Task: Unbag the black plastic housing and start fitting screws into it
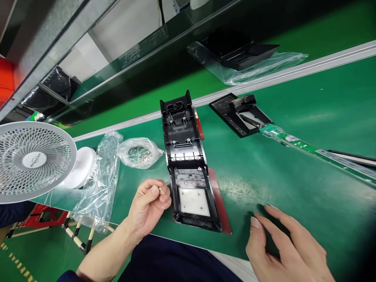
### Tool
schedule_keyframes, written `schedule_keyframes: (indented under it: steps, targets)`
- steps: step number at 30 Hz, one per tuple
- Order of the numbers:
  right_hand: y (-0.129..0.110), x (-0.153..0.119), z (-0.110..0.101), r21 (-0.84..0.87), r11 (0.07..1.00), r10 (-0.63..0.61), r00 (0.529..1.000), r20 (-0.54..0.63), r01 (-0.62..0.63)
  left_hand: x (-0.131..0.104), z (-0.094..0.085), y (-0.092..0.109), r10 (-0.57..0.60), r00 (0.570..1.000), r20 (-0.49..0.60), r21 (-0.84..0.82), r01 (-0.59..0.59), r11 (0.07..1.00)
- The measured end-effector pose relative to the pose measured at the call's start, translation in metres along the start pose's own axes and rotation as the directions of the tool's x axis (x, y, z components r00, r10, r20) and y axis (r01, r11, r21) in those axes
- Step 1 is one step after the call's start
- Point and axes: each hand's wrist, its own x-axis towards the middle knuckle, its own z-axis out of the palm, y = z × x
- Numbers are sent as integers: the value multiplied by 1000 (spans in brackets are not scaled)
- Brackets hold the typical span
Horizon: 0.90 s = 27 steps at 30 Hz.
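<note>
Left hand (149, 203) curls beside the long black plastic housing (188, 164), its fingers (158, 192) pinched narrow on a tiny silvery screw (161, 189). The housing lies flat, ribbed and glossy, on the smooth green surface (293, 176). Right hand (282, 243) hovers low over that mat, fingers loosely spread, holding nothing. A crinkled clear bag of screws (139, 152) sits nearby, with a white mesh fan (32, 160) at the left.

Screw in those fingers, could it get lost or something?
It could. The left hand pinches a tiny screw at the table's near edge, so a slip might drop it to the floor. The fan sits beside loose plastic bags, which could flutter and scatter the bagged screws.
</note>
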Motion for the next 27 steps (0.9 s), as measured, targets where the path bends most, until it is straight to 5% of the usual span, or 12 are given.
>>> schedule_keyframes:
  steps: [8,18,23,27]
  targets:
    - [1,-1,0,-12,1000,-1,1000,1,1,2,-2,2,-1,1000,28,57,-1,998]
    - [-2,0,2,-18,1000,6,999,33,-5,4,-13,11,189,982,30,296,-189,936]
    - [-2,0,0,-21,1000,10,999,52,-9,7,-16,13,296,952,73,418,-299,858]
    - [-1,0,-1,-3,1000,12,998,69,-12,9,-24,13,430,883,191,562,-457,689]
